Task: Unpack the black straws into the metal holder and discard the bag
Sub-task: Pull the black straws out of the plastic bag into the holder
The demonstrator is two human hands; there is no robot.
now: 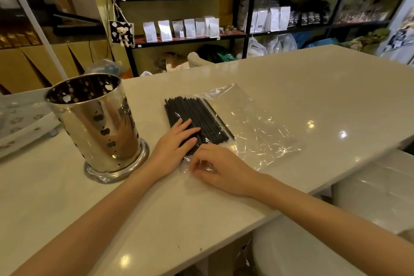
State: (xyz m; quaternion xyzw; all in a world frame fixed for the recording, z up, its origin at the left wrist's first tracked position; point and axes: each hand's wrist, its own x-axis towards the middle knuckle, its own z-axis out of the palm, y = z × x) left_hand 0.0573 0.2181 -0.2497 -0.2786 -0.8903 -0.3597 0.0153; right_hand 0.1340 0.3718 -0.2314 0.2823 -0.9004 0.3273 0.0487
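A flat bundle of black straws (197,116) lies on the pale counter, inside a clear plastic bag (253,127) that spreads out to the right. My left hand (177,141) rests flat on the near end of the straws, fingers apart. My right hand (215,166) pinches the bag's near edge just below the straws. The shiny metal holder (98,123), a tall perforated cylinder on a round base, stands upright to the left of my left hand; nothing shows inside it.
The counter (291,87) edge runs diagonally at the right, with white stools (369,190) below it. A white tray or box (22,119) sits left of the holder. Shelves of pouches (179,29) stand behind the counter.
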